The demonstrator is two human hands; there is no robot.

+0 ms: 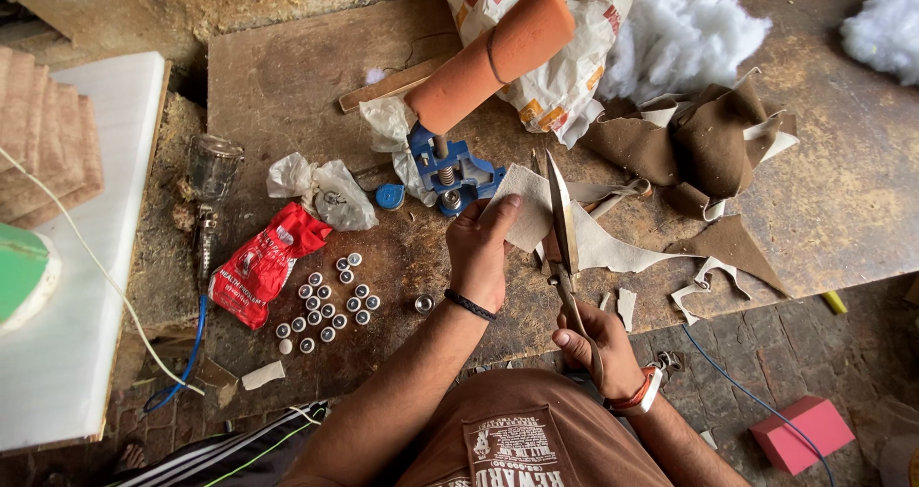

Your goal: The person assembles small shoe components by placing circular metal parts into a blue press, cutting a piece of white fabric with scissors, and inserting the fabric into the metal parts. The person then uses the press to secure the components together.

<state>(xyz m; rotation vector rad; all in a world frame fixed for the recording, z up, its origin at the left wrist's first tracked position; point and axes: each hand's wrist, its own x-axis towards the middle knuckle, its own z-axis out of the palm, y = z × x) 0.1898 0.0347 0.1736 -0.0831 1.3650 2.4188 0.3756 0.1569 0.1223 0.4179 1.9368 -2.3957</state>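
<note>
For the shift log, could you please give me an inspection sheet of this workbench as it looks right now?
Surface: worn wooden bench, dusty.
Job's things: pale fabric piece; scissors cutting it.
Clutter: small metal caps, red packet, blue clamp, orange roll, brown scraps, white stuffing.
Grippers: left hand holds fabric; right hand grips scissors.
Cables: blue hose, white cord.
Surroundings: brick floor, pink block.

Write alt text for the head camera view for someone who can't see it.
A person's right hand works scissors through a pale sheet piece held by the left hand over a wooden workbench. Nearby lie small round caps, a red packet and brown offcuts.
</note>
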